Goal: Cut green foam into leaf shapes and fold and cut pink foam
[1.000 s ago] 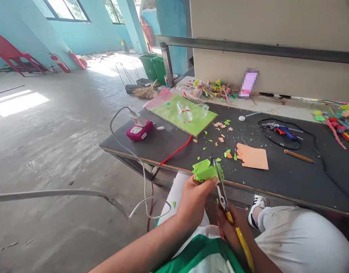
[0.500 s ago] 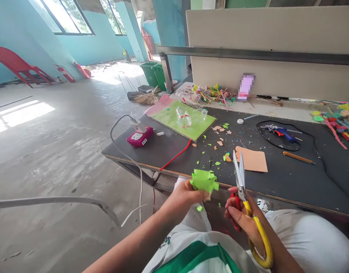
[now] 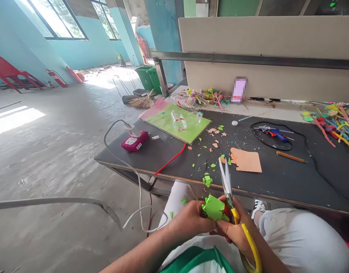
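My left hand (image 3: 190,220) pinches a crumpled piece of green paper (image 3: 214,208) over my lap, just below the table's front edge. My right hand (image 3: 237,229) grips yellow-handled scissors (image 3: 229,189), whose blades point up and away and stand slightly apart. The two hands meet at the green paper. A green scrap (image 3: 207,179) lies at the table edge just beyond them.
The dark table (image 3: 276,178) carries an orange paper sheet (image 3: 246,160), paper scraps, a pencil (image 3: 290,157), a blue glue gun (image 3: 276,134) with black cable, a green sheet (image 3: 188,125) with a plastic bottle (image 3: 178,120), a pink box (image 3: 133,143), coloured sticks (image 3: 333,123).
My hands have dropped from the table edge toward my lap and come together. The scissors moved left, back against the green paper.
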The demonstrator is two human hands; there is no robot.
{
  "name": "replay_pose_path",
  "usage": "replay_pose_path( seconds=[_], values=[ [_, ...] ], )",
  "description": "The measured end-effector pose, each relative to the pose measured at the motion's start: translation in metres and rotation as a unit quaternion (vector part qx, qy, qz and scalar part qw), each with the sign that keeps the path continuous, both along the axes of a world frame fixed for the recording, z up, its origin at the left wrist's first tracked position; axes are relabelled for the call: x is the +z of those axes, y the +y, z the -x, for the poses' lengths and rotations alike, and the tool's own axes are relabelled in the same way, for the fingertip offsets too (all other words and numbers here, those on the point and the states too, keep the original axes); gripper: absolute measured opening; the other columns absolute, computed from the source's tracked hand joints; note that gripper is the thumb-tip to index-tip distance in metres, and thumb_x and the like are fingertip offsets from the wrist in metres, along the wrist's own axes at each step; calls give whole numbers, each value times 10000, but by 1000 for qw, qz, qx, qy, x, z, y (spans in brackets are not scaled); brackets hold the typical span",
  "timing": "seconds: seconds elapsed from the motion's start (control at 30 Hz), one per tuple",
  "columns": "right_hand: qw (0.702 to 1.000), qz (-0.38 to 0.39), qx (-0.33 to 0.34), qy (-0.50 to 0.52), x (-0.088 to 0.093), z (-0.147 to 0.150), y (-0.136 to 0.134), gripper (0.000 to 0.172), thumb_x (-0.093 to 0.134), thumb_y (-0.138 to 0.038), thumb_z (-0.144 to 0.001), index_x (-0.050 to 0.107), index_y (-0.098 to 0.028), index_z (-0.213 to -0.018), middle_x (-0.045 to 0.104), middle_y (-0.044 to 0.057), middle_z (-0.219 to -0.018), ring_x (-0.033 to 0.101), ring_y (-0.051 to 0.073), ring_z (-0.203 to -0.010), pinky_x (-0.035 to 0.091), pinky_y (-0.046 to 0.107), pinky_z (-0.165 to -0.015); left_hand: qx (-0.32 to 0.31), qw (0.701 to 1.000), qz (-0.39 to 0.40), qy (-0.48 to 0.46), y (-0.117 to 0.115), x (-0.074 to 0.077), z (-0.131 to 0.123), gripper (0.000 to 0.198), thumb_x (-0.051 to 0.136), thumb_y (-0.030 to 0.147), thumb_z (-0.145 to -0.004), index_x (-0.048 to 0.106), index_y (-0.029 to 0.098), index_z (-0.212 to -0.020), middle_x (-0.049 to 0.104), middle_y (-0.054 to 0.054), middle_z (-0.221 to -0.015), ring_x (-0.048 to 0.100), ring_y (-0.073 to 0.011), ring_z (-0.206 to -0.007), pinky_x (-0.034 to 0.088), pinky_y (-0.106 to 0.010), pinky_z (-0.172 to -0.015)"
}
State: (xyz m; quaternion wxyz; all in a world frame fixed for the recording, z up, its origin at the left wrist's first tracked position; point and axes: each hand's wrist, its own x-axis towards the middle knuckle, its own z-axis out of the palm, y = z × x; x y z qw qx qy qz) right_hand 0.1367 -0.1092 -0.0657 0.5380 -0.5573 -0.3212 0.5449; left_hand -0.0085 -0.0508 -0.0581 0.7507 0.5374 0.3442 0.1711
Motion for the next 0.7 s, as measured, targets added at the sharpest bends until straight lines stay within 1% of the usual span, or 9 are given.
replay_pose_path(
  seconds=[0.1, 0.17, 0.2, 0.27, 0.37, 0.47, 0.6, 0.67, 0.7],
  values=[
    [1000, 22, 11, -9, -6, -2, -1, 479, 848, -273, -525, 622, -290, -947, 685, -61, -678, 565, 116, -403, 397, 188, -345, -9, 1000, -7, 12, 0, -1, 1, 142, 612, 141, -658, 708, 147, -763, 665, -21, -718, 571, -163, -648, 412, -242, -596],
    [999, 33, 22, -7, -11, -4, -2, 503, 857, -277, -506, 619, -298, -948, 690, -56, -674, 519, 105, -344, 327, 181, -291, -10, 1000, -23, 18, 0, -1, 2, 131, 604, 133, -657, 700, 147, -744, 664, -20, -713, 567, -161, -643, 410, -241, -592],
    [999, 31, 26, -5, -14, -4, -1, 513, 860, -276, -499, 615, -298, -949, 689, -54, -674, 507, 102, -333, 322, 182, -286, -12, 999, -29, 20, 1, -1, 3, 125, 609, 136, -658, 701, 148, -742, 668, -22, -715, 570, -165, -645, 412, -243, -591],
    [999, 20, 32, 0, -18, -5, -1, 528, 862, -276, -494, 602, -295, -953, 682, -53, -674, 529, 114, -356, 369, 194, -311, -16, 999, -31, 18, 1, 1, 4, 138, 615, 144, -667, 708, 146, -770, 681, -30, -732, 582, -174, -653, 418, -249, -597],
    [999, 4, 37, 6, -18, -5, -1, 507, 844, -276, -536, 575, -285, -966, 662, -58, -660, 609, 149, -462, 463, 219, -403, -18, 1000, -14, 5, 3, 6, 3, 192, 619, 150, -685, 722, 147, -847, 698, -40, -766, 600, -183, -671, 436, -265, -627],
    [999, -8, 48, 11, -14, -5, -1, 454, 800, -259, -620, 541, -270, -993, 667, -52, -688, 636, 149, -530, 475, 211, -439, -15, 999, 21, -24, 5, 9, 2, 213, 661, 189, -696, 732, 154, -894, 707, -52, -795, 620, -196, -707, 457, -285, -681],
    [999, 8, -11, 32, -6, -5, 0, 484, 789, -299, -642, 496, -273, -1026, 662, -56, -727, 600, 121, -483, 458, 206, -412, -6, 992, 80, -93, 10, 7, 1, 288, 737, 277, -684, 725, 137, -935, 703, -75, -839, 625, -209, -764, 462, -306, -755],
    [999, 17, -23, 42, -1, -7, 2, 487, 781, -301, -662, 482, -280, -1046, 676, -52, -764, 628, 134, -528, 499, 231, -467, 12, 989, 98, -114, 12, 5, 1, 281, 741, 329, -701, 722, 126, -894, 686, -74, -805, 608, -192, -752, 449, -297, -767],
    [998, 15, -26, 49, 2, -9, 3, 485, 780, -292, -666, 479, -282, -1047, 689, -45, -792, 652, 146, -577, 527, 251, -521, 27, 987, 105, -123, 12, 4, 1, 275, 724, 365, -727, 719, 124, -860, 673, -71, -780, 593, -176, -733, 441, -285, -756]
  ],
)
